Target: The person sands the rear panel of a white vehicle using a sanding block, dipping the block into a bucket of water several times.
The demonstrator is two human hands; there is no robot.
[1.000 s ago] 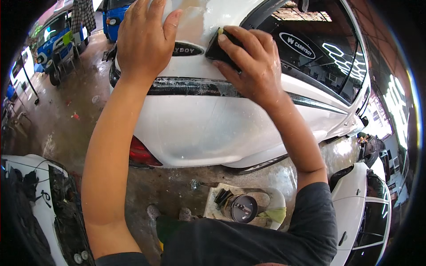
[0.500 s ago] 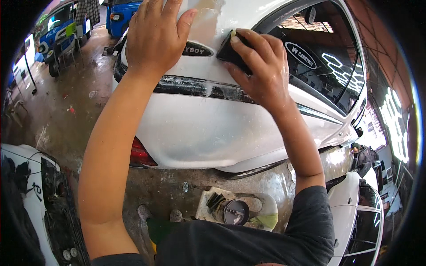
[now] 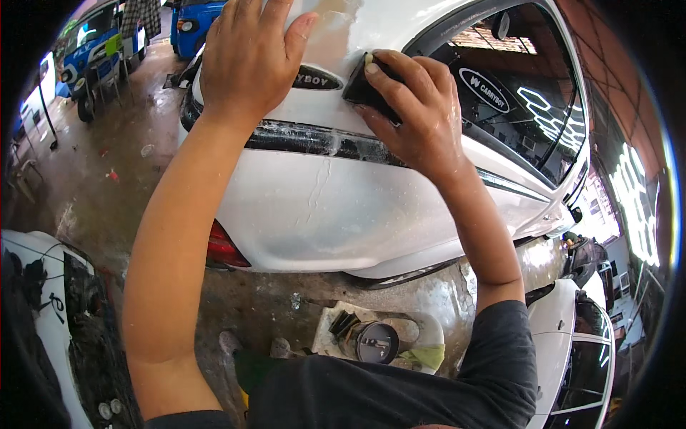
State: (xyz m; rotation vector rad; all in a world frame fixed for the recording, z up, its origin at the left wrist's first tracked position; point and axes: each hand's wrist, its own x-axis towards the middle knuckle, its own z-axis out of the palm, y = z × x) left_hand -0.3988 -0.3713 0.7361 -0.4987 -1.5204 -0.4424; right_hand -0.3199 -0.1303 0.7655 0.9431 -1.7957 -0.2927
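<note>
My right hand grips a piece of black sandpaper and presses it on the wet white body of a vehicle. A pale yellowish edge peeks out under the index finger; what it belongs to is mostly hidden. My left hand lies flat on the same panel, fingers stretched out, holding nothing. Between the hands sits a black oval badge, partly covered by the left hand. Above it is a beige-grey patch on the paint. A wet black trim strip runs below both hands.
A dark side window is right of my right hand. Below stands a pale stool bearing a round pot, black strips and a greenish cloth. White cars flank me; blue vehicles stand far left. The floor looks wet.
My right hand has slid slightly left with the sandpaper, nearer the badge. Thin trickles of water now show on the panel below the trim strip. My left hand stays nearly in place.
</note>
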